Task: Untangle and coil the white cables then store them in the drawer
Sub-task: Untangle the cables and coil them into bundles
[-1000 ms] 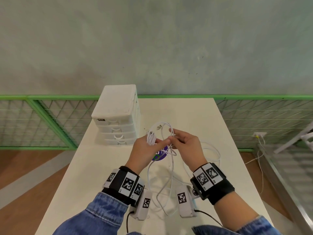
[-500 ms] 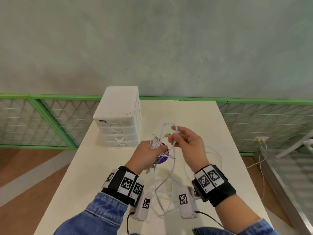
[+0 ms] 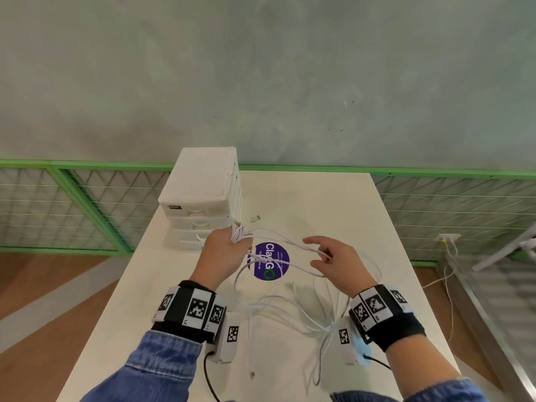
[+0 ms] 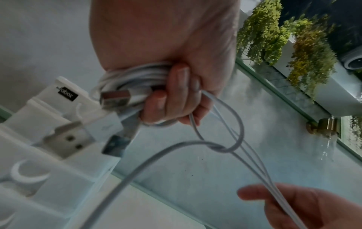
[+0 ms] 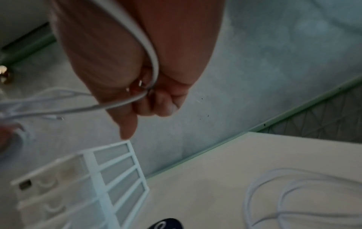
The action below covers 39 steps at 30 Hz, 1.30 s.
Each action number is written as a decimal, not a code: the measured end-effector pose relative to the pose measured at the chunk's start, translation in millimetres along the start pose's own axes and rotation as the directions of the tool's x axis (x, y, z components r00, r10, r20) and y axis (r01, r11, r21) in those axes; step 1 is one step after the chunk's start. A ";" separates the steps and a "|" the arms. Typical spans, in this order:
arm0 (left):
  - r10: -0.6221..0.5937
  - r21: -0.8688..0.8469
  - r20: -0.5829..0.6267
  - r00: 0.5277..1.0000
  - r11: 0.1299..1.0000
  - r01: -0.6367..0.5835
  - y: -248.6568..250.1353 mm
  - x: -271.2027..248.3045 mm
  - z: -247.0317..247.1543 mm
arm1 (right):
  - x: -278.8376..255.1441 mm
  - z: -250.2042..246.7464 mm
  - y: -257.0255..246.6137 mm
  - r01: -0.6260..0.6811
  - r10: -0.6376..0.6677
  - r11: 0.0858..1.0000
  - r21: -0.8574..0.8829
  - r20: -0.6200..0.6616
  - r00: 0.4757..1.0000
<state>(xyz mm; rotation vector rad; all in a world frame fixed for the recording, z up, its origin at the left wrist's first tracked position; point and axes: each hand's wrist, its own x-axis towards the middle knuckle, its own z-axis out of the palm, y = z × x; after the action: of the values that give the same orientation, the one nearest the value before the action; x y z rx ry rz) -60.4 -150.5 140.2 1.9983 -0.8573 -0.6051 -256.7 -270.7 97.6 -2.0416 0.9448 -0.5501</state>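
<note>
My left hand (image 3: 229, 250) grips a small coil of white cable (image 4: 135, 74) with silver USB plugs (image 4: 115, 96) sticking out, right in front of the white drawer unit (image 3: 203, 187). From that coil, strands of white cable (image 3: 287, 243) run rightward to my right hand (image 3: 327, 256), which pinches them between thumb and curled fingers (image 5: 156, 106) above the table. More white cable (image 3: 293, 311) lies in tangled loops on the table between my wrists. All drawers look shut.
The cream table (image 3: 333, 204) carries a round purple sticker (image 3: 271, 261) under the stretched strands. Another loose loop of cable (image 5: 305, 196) lies at the right. A green mesh fence (image 3: 87, 204) and a grey wall stand behind the table.
My hands were close together a second ago; now they have drawn apart, the left toward the drawer unit, the right to the right, stretching cable strands between them.
</note>
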 end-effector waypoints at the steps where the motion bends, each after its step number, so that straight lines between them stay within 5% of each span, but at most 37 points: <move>1: 0.033 0.045 0.020 0.999 0.998 -0.034 0.2 -0.5 -1.5 | 0.5 -0.5 2.7 0.018 -0.020 0.998 -0.052 -0.026 0.999; 7: -0.075 -0.028 0.012 0.997 0.997 0.075 2.0 -1.0 -4.2 | 1.0 -4.5 5.4 0.017 -0.003 0.994 0.108 -0.126 0.992; 10: -0.139 -0.108 -0.023 0.990 0.985 0.136 1.6 -0.1 -3.7 | 0.1 -5.6 -4.2 0.116 -0.096 0.990 0.087 -0.201 0.975; 14: -0.177 -0.163 -0.045 0.983 0.972 0.168 0.0 0.9 2.5 | -2.4 -1.5 -33.4 0.426 -0.428 0.900 -0.093 -0.375 0.822; 18: -0.156 -0.195 0.008 0.988 0.968 0.155 6.8 -4.7 12.7 | -1.4 19.2 -45.9 0.521 -0.534 0.838 -0.162 -0.048 0.844; 20: -0.140 -0.192 0.040 0.989 0.971 0.145 10.3 -7.8 16.1 | 0.2 30.7 -35.7 0.522 -0.530 0.795 -0.308 0.066 0.845; 23: -0.141 -0.171 0.051 0.989 0.974 0.147 9.0 -8.4 13.5 | 1.4 26.0 -24.1 0.447 -0.464 0.860 -0.246 -0.013 0.886; 27: -0.190 -0.166 -0.017 0.982 0.969 0.184 -2.1 -6.1 -1.4 | 5.8 -6.3 -5.3 0.084 -0.084 0.996 -0.010 -0.211 0.974; 30: -0.213 -0.150 -0.065 0.975 0.968 0.202 -7.1 -3.8 -9.8 | 7.0 -28.1 24.1 -0.181 0.213 0.976 0.123 -0.343 0.915; 34: -0.200 -0.083 -0.041 0.979 0.977 0.196 -4.5 -6.2 0.1 | 2.4 -34.9 52.1 -0.402 0.422 0.906 0.132 -0.344 0.838; 36: -0.191 -0.077 -0.024 0.981 0.979 0.189 -1.4 -7.4 10.5 | 2.4 -28.0 46.6 -0.356 0.371 0.928 0.107 -0.322 0.871; 39: -0.165 -0.046 0.011 0.986 0.985 0.165 3.3 -9.5 23.4 | 1.4 -21.9 10.6 0.060 -0.066 0.998 -0.027 -0.397 0.915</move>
<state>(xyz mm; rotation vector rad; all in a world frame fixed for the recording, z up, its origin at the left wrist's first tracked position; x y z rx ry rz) -83.7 -156.8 131.8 2.0390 -0.6799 -0.7196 -274.7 -286.6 101.9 -2.0161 1.1195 -1.0257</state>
